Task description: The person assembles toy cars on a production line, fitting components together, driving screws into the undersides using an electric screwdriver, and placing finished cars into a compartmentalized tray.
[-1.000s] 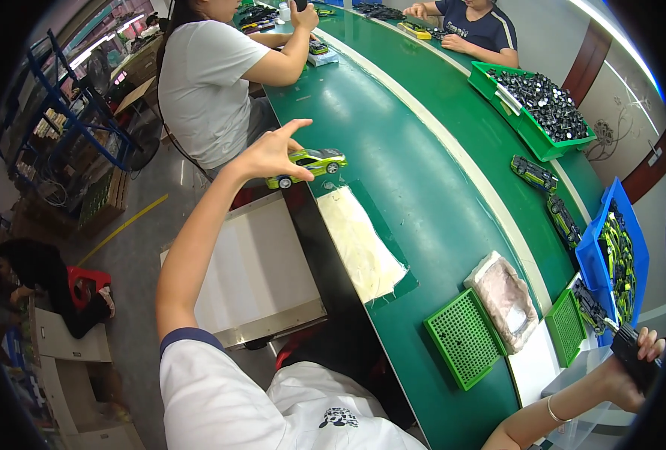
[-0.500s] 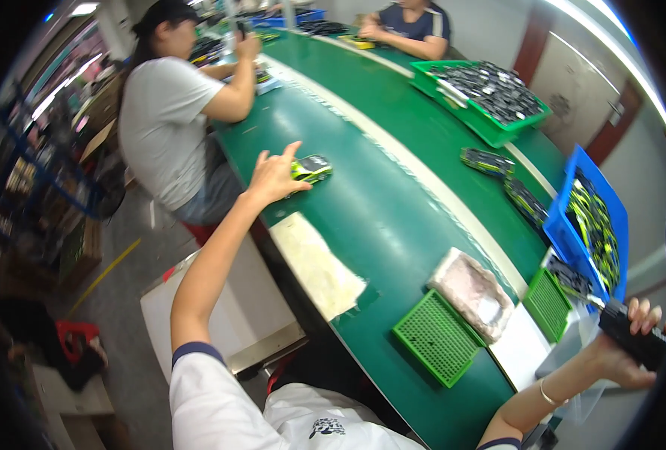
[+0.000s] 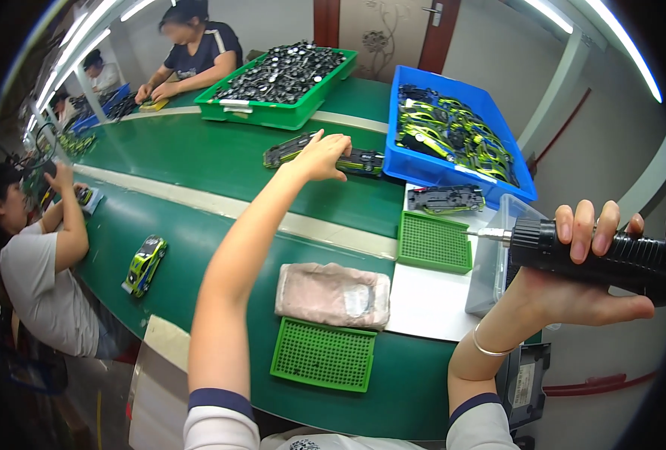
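My left hand (image 3: 319, 159) reaches across the green table, fingers apart, over toy cars lying underside up. One dark car (image 3: 288, 150) shows to its left and another (image 3: 364, 162) to its right, partly behind the fingers. Whether the fingertips touch that car cannot be seen. My right hand (image 3: 562, 296) is wrapped round a black electric screwdriver (image 3: 547, 244) with its bit pointing left. A green and black toy car (image 3: 145, 264) stands on its wheels at the table's left side. On white paper at the right lies another toy car (image 3: 445, 199), its dark underside up.
A blue bin (image 3: 460, 171) of green and black car bodies stands far right, beside a green crate (image 3: 273, 112) of black parts. Nearer are two green perforated trays (image 3: 321, 356), a pinkish padded rest (image 3: 310, 296) and a clear plastic box (image 3: 490, 285). Several people sit along the table.
My view has turned right. My left hand has left the green toy car, which stays on the table, and has moved to the cars near the blue bin. The right hand still holds the screwdriver.
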Available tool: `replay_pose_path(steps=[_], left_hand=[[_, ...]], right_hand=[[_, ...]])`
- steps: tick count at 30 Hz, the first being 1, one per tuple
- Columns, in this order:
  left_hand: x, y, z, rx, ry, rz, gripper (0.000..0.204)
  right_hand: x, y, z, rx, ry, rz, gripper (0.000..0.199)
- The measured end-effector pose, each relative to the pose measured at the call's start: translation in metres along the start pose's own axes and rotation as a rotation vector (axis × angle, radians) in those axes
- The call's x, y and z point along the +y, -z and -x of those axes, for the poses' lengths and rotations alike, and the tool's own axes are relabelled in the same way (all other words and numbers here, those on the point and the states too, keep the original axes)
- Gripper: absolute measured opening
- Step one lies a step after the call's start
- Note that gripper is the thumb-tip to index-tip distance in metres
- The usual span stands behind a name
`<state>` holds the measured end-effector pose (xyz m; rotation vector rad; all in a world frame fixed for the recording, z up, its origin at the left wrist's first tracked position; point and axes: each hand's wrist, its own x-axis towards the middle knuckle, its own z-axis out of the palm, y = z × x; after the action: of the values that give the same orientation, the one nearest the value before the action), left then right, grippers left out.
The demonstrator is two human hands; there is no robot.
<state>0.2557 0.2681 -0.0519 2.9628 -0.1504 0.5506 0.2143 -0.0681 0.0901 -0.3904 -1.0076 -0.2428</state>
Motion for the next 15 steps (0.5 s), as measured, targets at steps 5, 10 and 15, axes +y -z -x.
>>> replay_pose_path(steps=[5, 10, 15], left_hand=[[-0.009, -0.012, -0.015, -0.123, 0.023, 0.001, 0.039], [0.046, 0.037, 0.062, 0.064, -0.097, 0.254, 0.032], [0.115, 0.075, 0.151, -0.027, -0.077, 0.332, 0.031]], right_hand=[[-0.003, 0.000, 0.001, 0.045, -0.017, 0.015, 0.072], [0.007, 0.003, 0.002, -0.009, -0.092, -0.146, 0.073], [0.025, -0.015, 0.018, -0.141, -0.236, -0.183, 0.074]])
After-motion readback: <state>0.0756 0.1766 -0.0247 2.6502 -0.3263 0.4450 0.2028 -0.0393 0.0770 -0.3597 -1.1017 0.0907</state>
